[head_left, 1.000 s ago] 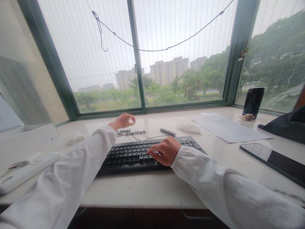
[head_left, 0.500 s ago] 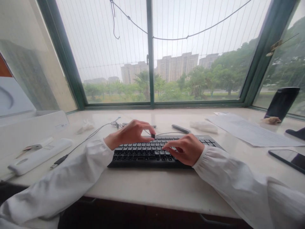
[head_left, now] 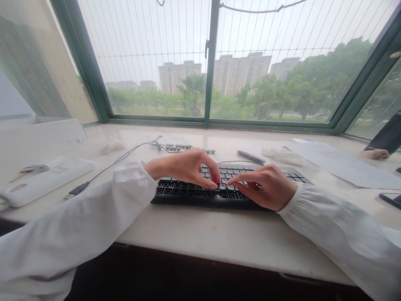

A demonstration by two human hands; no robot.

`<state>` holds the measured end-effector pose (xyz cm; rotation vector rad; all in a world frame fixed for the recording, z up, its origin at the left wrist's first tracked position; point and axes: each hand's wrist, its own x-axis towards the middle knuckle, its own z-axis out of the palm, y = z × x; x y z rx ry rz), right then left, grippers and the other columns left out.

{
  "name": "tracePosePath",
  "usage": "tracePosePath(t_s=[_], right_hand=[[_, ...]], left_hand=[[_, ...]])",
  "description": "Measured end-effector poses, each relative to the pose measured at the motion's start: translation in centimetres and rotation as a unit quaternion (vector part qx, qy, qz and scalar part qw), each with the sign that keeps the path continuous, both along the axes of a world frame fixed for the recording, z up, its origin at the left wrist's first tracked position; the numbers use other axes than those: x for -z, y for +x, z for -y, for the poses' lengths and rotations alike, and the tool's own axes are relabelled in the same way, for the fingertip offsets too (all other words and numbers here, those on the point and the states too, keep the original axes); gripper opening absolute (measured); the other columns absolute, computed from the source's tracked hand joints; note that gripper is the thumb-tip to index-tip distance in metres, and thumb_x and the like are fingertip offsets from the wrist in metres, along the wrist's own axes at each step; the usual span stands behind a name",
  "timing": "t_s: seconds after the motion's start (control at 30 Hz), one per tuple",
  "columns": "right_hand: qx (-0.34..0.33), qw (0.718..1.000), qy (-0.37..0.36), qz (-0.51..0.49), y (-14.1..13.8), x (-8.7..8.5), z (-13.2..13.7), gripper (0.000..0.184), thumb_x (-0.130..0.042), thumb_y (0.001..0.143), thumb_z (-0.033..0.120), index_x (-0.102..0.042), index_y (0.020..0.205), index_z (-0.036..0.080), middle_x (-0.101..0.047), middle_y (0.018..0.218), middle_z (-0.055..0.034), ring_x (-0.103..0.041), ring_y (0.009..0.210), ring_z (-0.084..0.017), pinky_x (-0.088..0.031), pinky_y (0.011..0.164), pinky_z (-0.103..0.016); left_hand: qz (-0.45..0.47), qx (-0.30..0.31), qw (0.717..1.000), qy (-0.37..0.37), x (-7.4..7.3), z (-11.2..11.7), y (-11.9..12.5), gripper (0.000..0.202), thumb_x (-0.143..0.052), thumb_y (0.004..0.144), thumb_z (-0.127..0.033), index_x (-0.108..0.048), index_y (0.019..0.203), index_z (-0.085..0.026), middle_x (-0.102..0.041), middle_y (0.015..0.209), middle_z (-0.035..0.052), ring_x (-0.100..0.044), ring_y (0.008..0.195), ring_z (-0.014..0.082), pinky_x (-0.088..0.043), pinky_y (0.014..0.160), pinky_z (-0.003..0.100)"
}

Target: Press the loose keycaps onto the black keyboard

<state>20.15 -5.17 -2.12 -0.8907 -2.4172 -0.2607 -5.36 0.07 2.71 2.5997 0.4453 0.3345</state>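
Note:
A black keyboard [head_left: 200, 200] lies in front of me, and the near rows on its left show bare key sockets. My left hand [head_left: 191, 167] reaches over it from the left with thumb and index finger pinched on a small black keycap [head_left: 218, 186], mostly hidden by the fingertips, down at the key rows. From the right, my right hand [head_left: 266, 186] rests over the keys. Its index finger is stretched out and touches the keys just beside the left fingertips, with the thumb apart below it; nothing shows in it.
Loose keycaps [head_left: 178, 147] lie behind the keyboard near a coiled cable ending in a USB plug [head_left: 77, 191]. A grey pen-like tool [head_left: 250, 157], a plastic bag [head_left: 282, 156] and paper sheets [head_left: 341, 165] are on the right. A white power strip [head_left: 53, 182] and keys [head_left: 29, 170] lie left.
My left hand has come down and to the right, bringing the keycap from above the keyboard to the key rows. The camera view has tilted down. My right hand stays at the keys.

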Motion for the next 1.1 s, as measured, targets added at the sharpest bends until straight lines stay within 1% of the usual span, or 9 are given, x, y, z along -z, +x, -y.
tracePosePath(t_s=[0.1, 0.17, 0.33, 0.53, 0.67, 0.87, 0.97, 1.1], right_hand=[[0.0, 1.0, -0.006, 0.002, 0.01, 0.03, 0.09, 0.024, -0.055, 0.092, 0.031, -0.079, 0.093, 0.028, -0.052, 0.043, 0.0057, -0.047, 0.037, -0.007, -0.031, 0.048, -0.021], [-0.001, 1.0, -0.013, 0.002, 0.03, 0.05, 0.12, 0.024, -0.055, 0.092, 0.031, -0.079, 0.093, 0.028, -0.053, 0.043, 0.0055, -0.047, 0.038, -0.007, -0.032, 0.048, -0.021], [0.003, 1.0, -0.015, 0.004, -0.01, 0.08, 0.15, 0.026, -0.054, 0.092, 0.033, -0.079, 0.092, 0.028, -0.05, 0.042, 0.0057, -0.045, 0.037, -0.007, -0.032, 0.048, -0.022], [0.001, 1.0, -0.006, 0.007, -0.06, 0.07, 0.09, 0.031, -0.05, 0.095, 0.038, -0.079, 0.092, 0.027, -0.047, 0.04, 0.0055, -0.043, 0.037, -0.007, -0.031, 0.049, -0.023], [0.0, 1.0, -0.001, 0.006, -0.08, 0.06, 0.07, 0.031, -0.05, 0.095, 0.039, -0.079, 0.091, 0.027, -0.048, 0.04, 0.0053, -0.044, 0.037, -0.007, -0.031, 0.049, -0.022], [-0.009, 1.0, -0.003, -0.007, -0.14, 0.06, 0.08, 0.029, -0.052, 0.094, 0.037, -0.079, 0.091, 0.028, -0.048, 0.04, 0.0059, -0.043, 0.036, -0.007, -0.03, 0.049, -0.022], [-0.009, 1.0, -0.007, -0.002, -0.18, 0.05, 0.07, 0.029, -0.052, 0.094, 0.036, -0.079, 0.091, 0.027, -0.048, 0.04, 0.0061, -0.042, 0.037, -0.006, -0.03, 0.049, -0.022], [-0.013, 1.0, -0.014, -0.004, -0.26, -0.01, 0.22, 0.026, -0.054, 0.092, 0.031, -0.079, 0.092, 0.028, -0.05, 0.041, 0.006, -0.043, 0.037, -0.006, -0.029, 0.049, -0.022]], left_hand=[[0.001, 0.0, 1.0, -0.001, 0.18, -0.1, 0.06, 0.022, -0.074, 0.08, -0.033, -0.076, 0.098, -0.021, -0.075, 0.087, 0.0005, -0.062, 0.067, 0.008, -0.041, 0.056, 0.018], [0.005, -0.005, 1.0, 0.006, 0.25, -0.07, 0.13, 0.024, -0.075, 0.079, -0.035, -0.076, 0.099, -0.023, -0.076, 0.086, -0.0005, -0.063, 0.069, 0.0086, -0.041, 0.057, 0.018], [0.011, -0.025, 0.999, 0.044, 0.36, 0.02, 0.24, 0.016, -0.075, 0.079, -0.035, -0.079, 0.091, -0.026, -0.076, 0.081, -0.0017, -0.06, 0.063, 0.0087, -0.041, 0.056, 0.02], [0.013, 0.007, 0.996, 0.093, 0.5, -0.26, 0.13, 0.014, -0.072, 0.083, -0.036, -0.081, 0.092, -0.028, -0.077, 0.08, 0.0007, -0.062, 0.062, 0.0099, -0.044, 0.057, 0.022], [0.013, 0.017, 0.993, 0.112, 0.39, -0.06, 0.12, 0.014, -0.072, 0.084, -0.036, -0.081, 0.092, -0.028, -0.076, 0.079, 0.0001, -0.062, 0.06, 0.0093, -0.045, 0.057, 0.021], [0.012, 0.044, 0.99, 0.134, 0.02, 0.43, 0.14, 0.01, -0.073, 0.083, -0.031, -0.08, 0.09, -0.031, -0.075, 0.075, -0.0032, -0.064, 0.06, 0.0078, -0.046, 0.058, 0.02], [0.003, 0.045, 0.989, 0.143, -0.04, 0.5, 0.14, 0.011, -0.071, 0.085, -0.032, -0.08, 0.091, -0.031, -0.076, 0.077, -0.0027, -0.066, 0.063, 0.0091, -0.046, 0.059, 0.02], [-0.007, 0.045, 0.989, 0.143, -0.04, 0.3, -0.03, 0.013, -0.069, 0.087, -0.034, -0.08, 0.093, -0.031, -0.076, 0.081, -0.0019, -0.068, 0.068, 0.0104, -0.046, 0.061, 0.02]])
